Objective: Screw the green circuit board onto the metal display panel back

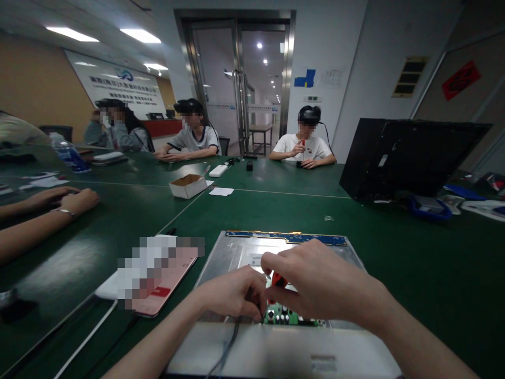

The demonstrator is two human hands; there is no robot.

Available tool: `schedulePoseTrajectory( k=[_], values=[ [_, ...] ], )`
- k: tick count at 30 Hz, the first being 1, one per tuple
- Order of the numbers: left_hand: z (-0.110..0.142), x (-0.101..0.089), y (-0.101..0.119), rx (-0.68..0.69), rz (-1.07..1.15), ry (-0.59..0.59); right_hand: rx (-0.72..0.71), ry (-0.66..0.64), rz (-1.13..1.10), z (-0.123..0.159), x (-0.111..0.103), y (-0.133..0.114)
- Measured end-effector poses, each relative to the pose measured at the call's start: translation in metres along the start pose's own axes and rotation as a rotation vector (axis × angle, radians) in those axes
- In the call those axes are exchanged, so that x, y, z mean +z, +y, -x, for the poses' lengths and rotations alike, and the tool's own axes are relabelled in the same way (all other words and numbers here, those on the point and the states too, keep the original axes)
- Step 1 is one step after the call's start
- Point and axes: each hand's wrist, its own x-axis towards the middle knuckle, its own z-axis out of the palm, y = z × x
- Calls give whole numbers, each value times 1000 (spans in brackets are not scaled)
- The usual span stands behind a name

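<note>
A silver metal display panel [232, 255] lies flat on the green table in front of me, with a blue circuit strip [300, 238] along its far edge. A small green circuit board [288, 317] sits near its front. My right hand [319, 281] is closed around a red-handled screwdriver [279, 280] pointing down at the green board. Beside it my left hand [234, 292] pinches something small at the board's left edge, fingers closed. A dark cable [229, 347] runs from there toward me.
A pink phone [165, 287] lies left of the panel. A black monitor shell [406, 158] stands at the right. A small cardboard box [188, 186] sits mid-table. Another person's arms [43, 210] rest at the left. Three people sit at the far side.
</note>
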Motion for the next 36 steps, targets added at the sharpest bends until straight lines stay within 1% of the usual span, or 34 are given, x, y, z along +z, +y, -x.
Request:
schedulePoseTrajectory(
  k=[2,5,10,13,16,21,24,28,32,36],
  values=[
    [0,1,-2,-13,11,-8,-11,27,-11,0,0,-1],
    [0,1,-4,-31,42,-12,-33,36,-39,1,-2,-2],
    [-1,1,-2,21,-19,7,-29,-2,-19,2,-2,-1],
    [0,1,-1,-20,3,6,-20,-12,-10,1,-2,-1],
    [1,1,-3,-53,7,-6,-39,4,-39,2,-4,-3],
    [0,1,-7,-20,-39,0,-15,-27,-16,0,-4,-4],
    [0,1,-8,-18,-13,-2,3,-11,1,-1,-2,-4],
    [-1,3,-8,-13,-5,12,-37,35,-21,0,-2,-3],
    [0,3,-9,6,-48,26,-32,7,-10,1,-2,-3],
    [0,2,-7,-3,14,-3,-9,-3,-8,0,-3,-4]
  ],
)
